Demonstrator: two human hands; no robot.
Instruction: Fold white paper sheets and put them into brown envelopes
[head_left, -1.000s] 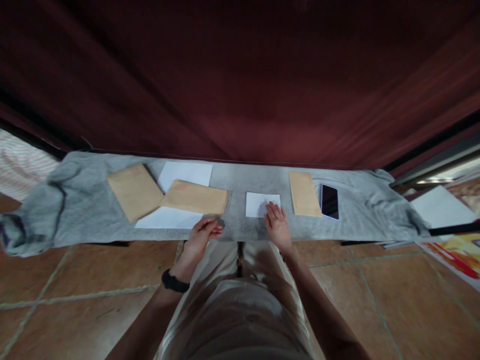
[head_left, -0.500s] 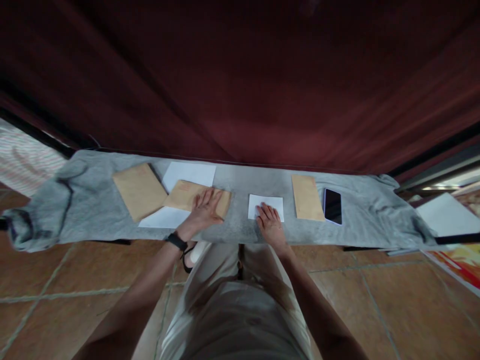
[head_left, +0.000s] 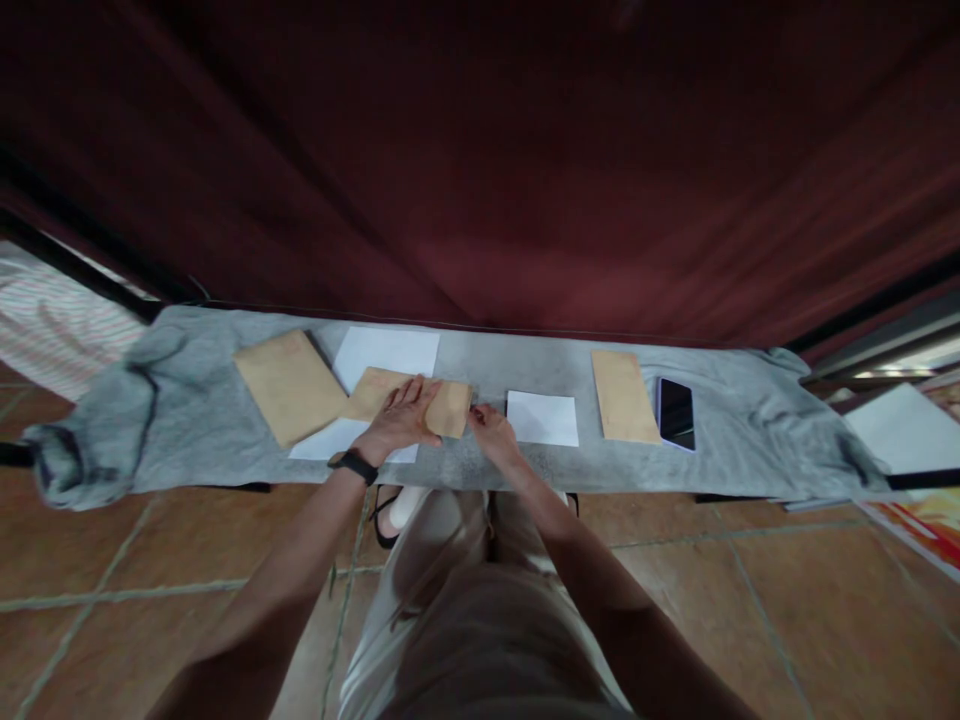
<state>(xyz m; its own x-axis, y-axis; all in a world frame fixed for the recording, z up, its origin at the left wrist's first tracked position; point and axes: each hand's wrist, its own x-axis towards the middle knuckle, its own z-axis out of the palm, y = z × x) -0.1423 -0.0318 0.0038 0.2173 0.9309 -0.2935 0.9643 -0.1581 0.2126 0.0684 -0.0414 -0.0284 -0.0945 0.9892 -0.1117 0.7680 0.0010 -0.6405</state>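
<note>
My left hand (head_left: 401,415) lies flat with fingers spread on a brown envelope (head_left: 450,408) that rests partly on a white sheet (head_left: 386,352). My right hand (head_left: 487,428) has its fingers pinched at the envelope's right end, touching its edge. A small folded white paper (head_left: 543,418) lies just right of that hand, untouched. All of this sits on a narrow bench covered with a grey cloth (head_left: 495,365).
Another brown envelope (head_left: 289,386) lies at the left, a narrow one (head_left: 624,395) at the right beside a black phone (head_left: 676,413). A dark red curtain hangs behind the bench. White sheets (head_left: 904,430) and a colourful print lie at the far right. Tiled floor below.
My left hand went from the bench edge onto the brown envelope. My right hand left the small white paper and moved left to the envelope's right end.
</note>
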